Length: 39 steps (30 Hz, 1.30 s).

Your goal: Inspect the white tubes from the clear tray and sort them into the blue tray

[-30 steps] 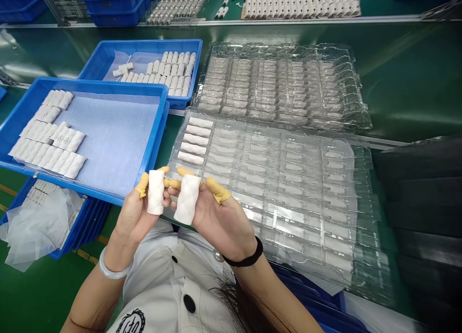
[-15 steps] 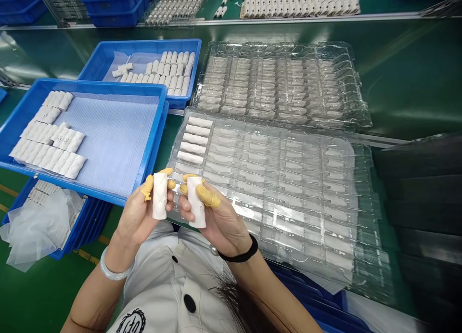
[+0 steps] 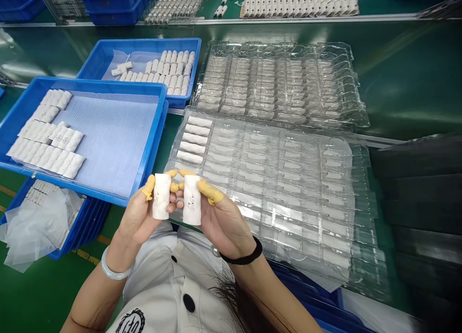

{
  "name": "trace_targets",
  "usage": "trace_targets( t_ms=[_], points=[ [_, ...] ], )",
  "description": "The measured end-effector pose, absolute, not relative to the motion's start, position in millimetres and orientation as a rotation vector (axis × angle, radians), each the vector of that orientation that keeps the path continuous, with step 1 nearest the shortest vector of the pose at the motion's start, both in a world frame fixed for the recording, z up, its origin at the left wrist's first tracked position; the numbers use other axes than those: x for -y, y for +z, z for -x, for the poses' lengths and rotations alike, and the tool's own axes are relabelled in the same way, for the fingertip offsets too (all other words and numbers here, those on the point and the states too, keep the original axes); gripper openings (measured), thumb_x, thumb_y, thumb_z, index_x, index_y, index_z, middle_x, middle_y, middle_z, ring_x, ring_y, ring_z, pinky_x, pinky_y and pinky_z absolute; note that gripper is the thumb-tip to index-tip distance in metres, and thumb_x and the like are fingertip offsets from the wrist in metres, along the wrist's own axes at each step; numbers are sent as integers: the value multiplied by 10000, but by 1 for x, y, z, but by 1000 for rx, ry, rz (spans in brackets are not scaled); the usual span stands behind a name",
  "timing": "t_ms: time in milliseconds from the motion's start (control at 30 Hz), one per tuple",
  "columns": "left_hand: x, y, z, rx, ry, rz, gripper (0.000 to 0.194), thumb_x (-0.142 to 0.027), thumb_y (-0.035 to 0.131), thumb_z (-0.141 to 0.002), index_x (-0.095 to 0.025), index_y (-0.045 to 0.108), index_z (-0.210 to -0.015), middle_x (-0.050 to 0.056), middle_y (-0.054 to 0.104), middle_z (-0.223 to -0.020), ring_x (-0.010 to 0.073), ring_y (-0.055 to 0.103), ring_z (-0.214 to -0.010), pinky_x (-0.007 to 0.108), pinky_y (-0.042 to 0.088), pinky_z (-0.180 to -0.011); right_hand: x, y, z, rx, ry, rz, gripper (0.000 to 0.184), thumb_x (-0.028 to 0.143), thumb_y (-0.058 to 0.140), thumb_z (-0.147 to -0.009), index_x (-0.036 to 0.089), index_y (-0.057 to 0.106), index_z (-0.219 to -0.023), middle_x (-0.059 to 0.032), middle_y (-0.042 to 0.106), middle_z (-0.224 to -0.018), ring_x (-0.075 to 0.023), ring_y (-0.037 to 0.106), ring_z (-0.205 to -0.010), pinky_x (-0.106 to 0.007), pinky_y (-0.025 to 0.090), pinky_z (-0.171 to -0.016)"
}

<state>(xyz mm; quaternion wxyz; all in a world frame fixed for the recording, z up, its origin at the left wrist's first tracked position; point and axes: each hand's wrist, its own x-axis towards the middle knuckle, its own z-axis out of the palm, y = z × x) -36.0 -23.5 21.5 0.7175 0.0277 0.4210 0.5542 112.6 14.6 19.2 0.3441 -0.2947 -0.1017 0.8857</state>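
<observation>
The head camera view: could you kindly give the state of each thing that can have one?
left hand, holding a white cylindrical part upright
right hand, holding a second white cylindrical part upright
near clear plastic tray, white parts in its left column
left blue tray, white parts along its left side
far blue tray, rows of white parts

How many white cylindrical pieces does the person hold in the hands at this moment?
2. One white cylindrical piece is held upright in the left hand, and another white cylindrical piece is held upright in the right hand. No third piece shows in either hand.
</observation>
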Motion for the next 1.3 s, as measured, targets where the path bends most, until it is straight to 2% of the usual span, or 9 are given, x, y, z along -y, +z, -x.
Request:
trace_targets(
  t_ms=[133,267,433,567,700,867,967,1067,1300],
  points=[
    [24,21,37,-920,1238,-29,479,-354,302,-1023,-71,687,-1061,113,660,-721,133,597,-589,237,522,-575,-13,17,-111,261,2299,790,349,314,580,-909,156,589,-1220,-64,729,-851,-160,671,-677,-334,549,-752],
    [24,22,37,-920,1233,-39,472,-366,309,-1020,-77,671,-1110,110,656,-733,136,598,-599,256,538,-608,-14,19,-109,206,2308,762,374,397,445,-972,142,612,-1189,-74,716,-867,-168,657,-707,-351,546,-755],
    [23,22,35,-929,1259,-72,450,-381,370,-1008,-61,674,-1101,104,646,-749,126,586,-610,220,512,-560,-15,22,-108,159,2285,768,346,317,393,-972,132,652,-1107,-59,692,-822,-167,635,-728,-358,528,-806],
    [24,20,33,-1006,1262,-105,359,-336,462,-983,-78,692,-1084,85,654,-738,125,593,-606,225,522,-572,-14,23,-108,196,2301,702,280,282,480,-912,134,669,-1056,-68,699,-869,-178,635,-792,-363,515,-826],
    [24,18,31,-1023,1251,-82,340,-342,478,-977,-103,691,-1091,79,656,-757,135,605,-638,236,523,-593,-13,18,-110,262,2262,710,166,311,676,-813,171,663,-900,-23,683,-772,-151,615,-678,-361,527,-780],
    [25,17,27,-927,1227,-76,411,-433,465,-973,-101,678,-1088,49,583,-688,110,539,-590,193,471,-514,-12,11,-112,318,2257,761,266,354,785,-745,192,608,-861,-1,664,-684,-133,592,-574,-320,531,-636],
    [24,16,25,-920,1214,-111,402,-412,471,-974,-75,690,-990,75,605,-723,109,555,-607,175,452,-483,-13,13,-112,276,2252,803,272,406,695,-835,165,634,-944,-13,655,-727,-138,615,-625,-308,539,-657],
    [22,16,24,-979,1214,-114,423,-379,427,-993,-62,688,-892,80,614,-699,106,555,-572,192,473,-495,-15,18,-113,202,2318,740,356,447,463,-961,141,632,-1029,-60,670,-822,-172,630,-702,-355,550,-698],
    [18,16,23,-988,1233,-42,457,-319,293,-1028,-74,677,-1003,90,654,-746,115,567,-578,217,488,-522,-18,22,-118,130,2315,693,329,355,372,-980,158,633,-1011,-90,682,-943,-205,638,-808,-418,538,-796]
  ],
)
